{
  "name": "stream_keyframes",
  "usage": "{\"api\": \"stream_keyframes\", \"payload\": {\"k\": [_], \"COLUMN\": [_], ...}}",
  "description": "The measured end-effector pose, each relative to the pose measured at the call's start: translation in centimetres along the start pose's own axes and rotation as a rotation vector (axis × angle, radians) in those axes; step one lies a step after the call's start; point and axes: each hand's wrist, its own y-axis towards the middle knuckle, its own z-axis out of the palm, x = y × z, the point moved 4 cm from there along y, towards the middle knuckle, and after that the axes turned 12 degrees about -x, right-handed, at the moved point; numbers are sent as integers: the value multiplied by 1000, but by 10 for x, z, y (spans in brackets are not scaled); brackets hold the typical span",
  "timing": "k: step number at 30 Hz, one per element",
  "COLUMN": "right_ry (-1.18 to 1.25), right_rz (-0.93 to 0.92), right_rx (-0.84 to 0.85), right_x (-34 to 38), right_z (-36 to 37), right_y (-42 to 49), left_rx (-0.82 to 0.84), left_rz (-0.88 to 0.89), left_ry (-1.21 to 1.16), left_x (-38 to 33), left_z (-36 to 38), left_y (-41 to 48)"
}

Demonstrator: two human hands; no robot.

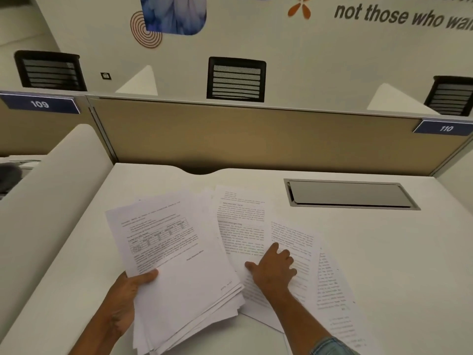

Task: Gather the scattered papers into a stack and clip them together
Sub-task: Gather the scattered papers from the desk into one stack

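Left hand [128,298] grips our gathered stack [184,278]; right hand [273,267] presses flat on loose sheets [240,226].
Mid-gathering at the table's [384,252] near edge; next we slide those sheets onto the stack.

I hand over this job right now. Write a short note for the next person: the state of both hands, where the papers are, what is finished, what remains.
Left hand: grips the gathered stack at its left edge, thumb on top.
Right hand: fingers spread, pressing on the loose sheets that lie overlapping on the desk.
Done: part of the papers are in the stack, though its edges are uneven.
Left: collect the loose sheets, including those at the far right, square the stack and clip it. Nothing to clip with shows in this view.
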Motion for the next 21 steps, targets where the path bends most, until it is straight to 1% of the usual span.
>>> {"api": "stream_keyframes", "payload": {"k": [4,9,12,14,16,18,21], "right_ry": [37,214,307,456,652,841,1081], "right_rz": [22,109,82,77,101,101,147], "right_rx": [37,81,38,-21,-30,24,276], "right_x": [6,4,0,-4,-11,-22,-42], "right_z": [3,4,13,12,5,-3,-14], "right_y": [4,12,21,23,21,20,11], "left_rx": [-28,-28,-43,-59,-65,-89,-114], "left_rz": [8,12,-8,-37,-76,-122,-193], "left_ry": [-17,-85,-97,-112,-140,-159,-200], "left_x": [3,3,2,4,7,10,17], "left_z": [0,8,8,6,3,0,-2], "left_y": [-4,-7,-6,-5,-4,-6,-13]}}
